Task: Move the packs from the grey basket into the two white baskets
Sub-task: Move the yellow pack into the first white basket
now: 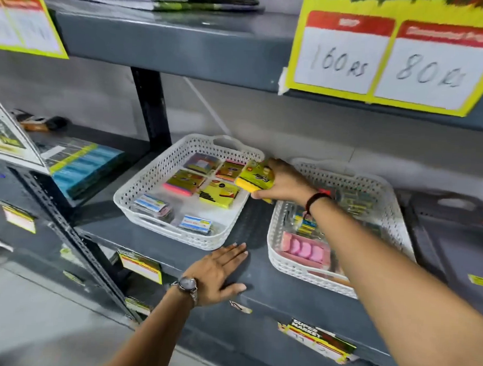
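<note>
Grey basket (453, 222) at far right cut off by the frame edge, right white basket (374, 184) partly hidden behind the forearm, printing on price signs (395, 59) blurred, small packs (196, 224) too smeared to read, left sign (22, 17) cropped.

One head-worn wide-angle view looks forward and down, from close in front of a grey shelf (175, 252) and slightly left of its baskets. The left white basket (150, 183) sits mid-frame, the right white basket (385, 196) right of it, the grey basket (428, 220) at the far right edge. Both forearms reach in from below. The upper shelf's price card (392, 56) fills the top right; floor shows at bottom left.
</note>
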A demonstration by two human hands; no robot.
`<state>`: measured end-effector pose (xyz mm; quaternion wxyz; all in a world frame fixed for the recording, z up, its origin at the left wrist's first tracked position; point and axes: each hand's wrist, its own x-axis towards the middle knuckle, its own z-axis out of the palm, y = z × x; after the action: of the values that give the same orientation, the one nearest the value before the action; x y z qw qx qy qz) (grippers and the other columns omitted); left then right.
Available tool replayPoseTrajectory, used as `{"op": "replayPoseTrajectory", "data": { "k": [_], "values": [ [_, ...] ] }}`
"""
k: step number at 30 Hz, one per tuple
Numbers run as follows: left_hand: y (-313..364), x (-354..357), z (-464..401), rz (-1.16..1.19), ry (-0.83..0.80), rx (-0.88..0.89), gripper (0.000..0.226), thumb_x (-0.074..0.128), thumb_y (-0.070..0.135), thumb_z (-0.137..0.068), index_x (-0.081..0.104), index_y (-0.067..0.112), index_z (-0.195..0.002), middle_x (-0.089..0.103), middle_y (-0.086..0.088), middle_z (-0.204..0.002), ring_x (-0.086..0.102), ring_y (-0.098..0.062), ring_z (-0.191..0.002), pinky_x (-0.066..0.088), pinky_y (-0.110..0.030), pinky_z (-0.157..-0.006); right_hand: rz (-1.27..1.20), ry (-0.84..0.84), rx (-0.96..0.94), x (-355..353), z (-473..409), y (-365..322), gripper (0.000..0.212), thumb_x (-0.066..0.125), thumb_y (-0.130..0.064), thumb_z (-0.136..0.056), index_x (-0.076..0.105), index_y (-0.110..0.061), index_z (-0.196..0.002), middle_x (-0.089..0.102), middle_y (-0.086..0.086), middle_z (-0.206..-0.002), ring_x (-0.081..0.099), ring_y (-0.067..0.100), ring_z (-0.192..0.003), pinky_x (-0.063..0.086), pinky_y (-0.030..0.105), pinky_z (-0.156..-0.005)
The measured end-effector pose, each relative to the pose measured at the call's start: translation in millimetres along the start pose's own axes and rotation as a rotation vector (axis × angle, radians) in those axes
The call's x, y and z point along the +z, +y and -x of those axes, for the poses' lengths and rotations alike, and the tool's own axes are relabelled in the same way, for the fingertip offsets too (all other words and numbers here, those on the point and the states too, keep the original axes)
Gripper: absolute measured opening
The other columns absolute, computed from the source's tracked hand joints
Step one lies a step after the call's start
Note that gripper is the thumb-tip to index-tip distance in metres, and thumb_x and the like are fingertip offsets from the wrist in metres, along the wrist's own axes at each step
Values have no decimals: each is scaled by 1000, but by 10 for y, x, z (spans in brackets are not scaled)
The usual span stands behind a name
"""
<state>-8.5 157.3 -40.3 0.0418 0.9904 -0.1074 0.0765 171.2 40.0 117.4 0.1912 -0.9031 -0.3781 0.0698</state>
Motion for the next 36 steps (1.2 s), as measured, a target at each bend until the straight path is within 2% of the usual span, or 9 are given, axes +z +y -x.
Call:
{"op": "replayPoseTrajectory", "data": {
  "k": [3, 8, 14, 19, 22, 27, 31, 34, 36],
  "values": [
    [-46, 60, 13, 35, 7, -6, 70, 5, 61, -94, 39, 14, -134, 54, -5, -137, 55, -20, -122, 49, -36, -93, 0, -24, 2, 290, -248, -114, 82, 80, -34, -64, 42, -12, -134, 47, 15, -134, 44, 29, -125, 39, 29, -101],
    [-45, 41, 1, 12, -4, 1, 78, 6, 64, -93, 49, 13, -133, 52, -4, -139, 52, -19, -125, 44, -36, -99, -18, -53, 2, 490, -492, -243, 78, 81, -31, -64, 42, -10, -129, 51, 10, -133, 50, 27, -120, 43, 30, -93],
    [-42, 50, 0, 27, -2, -7, 80, 5, 64, -92, 51, 13, -132, 52, -4, -138, 53, -19, -125, 43, -35, -100, 118, -121, 19, 688, -734, -329, 77, 75, -46, -66, 43, -19, -131, 52, 3, -137, 50, 25, -123, 40, 34, -99],
    [-39, 30, -8, 54, -13, -3, 84, 4, 65, -91, 50, 10, -135, 49, -6, -141, 49, -22, -128, 32, -36, -104, 158, -162, 32, 774, -833, -386, 82, 73, -49, -70, 38, -17, -137, 46, 5, -143, 45, 26, -130, 38, 35, -103],
    [-34, 24, -5, 89, -10, -13, 85, 3, 67, -90, 49, 12, -136, 47, -5, -143, 47, -21, -130, 35, -34, -105, 222, -172, 21, 829, -854, -399, 85, 72, -51, -70, 35, -15, -139, 44, 7, -145, 43, 27, -131, 37, 37, -103],
    [-22, 14, -1, 77, -11, -15, 81, 4, 64, -92, 54, 13, -131, 54, -3, -137, 55, -18, -123, 42, -32, -99, 289, -226, 24, 881, -887, -372, 89, 70, -52, -71, 30, -18, -143, 39, 6, -150, 38, 28, -136, 33, 41, -107],
    [-18, -8, -1, 40, -5, -15, 80, 3, 62, -92, 55, 15, -129, 55, -1, -135, 56, -16, -121, 47, -32, -96, 265, -207, -20, 788, -825, -353, 81, 68, -49, -75, 34, -17, -142, 41, 7, -148, 41, 27, -134, 37, 38, -105],
    [-8, -3, -5, 29, 4, -8, 78, 5, 62, -93, 51, 13, -131, 54, -4, -137, 54, -19, -123, 47, -36, -96, 185, -102, -65, 605, -705, -284, 61, 65, -43, -81, 45, -16, -132, 55, 10, -135, 53, 28, -121, 45, 35, -95],
    [23, 3, -8, 12, 13, -17, 73, 4, 61, -93, 45, 14, -132, 54, -4, -137, 55, -19, -122, 48, -35, -95, 152, -52, -59, 437, -569, -178, 53, 61, -41, -84, 48, -15, -129, 57, 11, -130, 56, 29, -116, 47, 35, -92]
  ]
}}
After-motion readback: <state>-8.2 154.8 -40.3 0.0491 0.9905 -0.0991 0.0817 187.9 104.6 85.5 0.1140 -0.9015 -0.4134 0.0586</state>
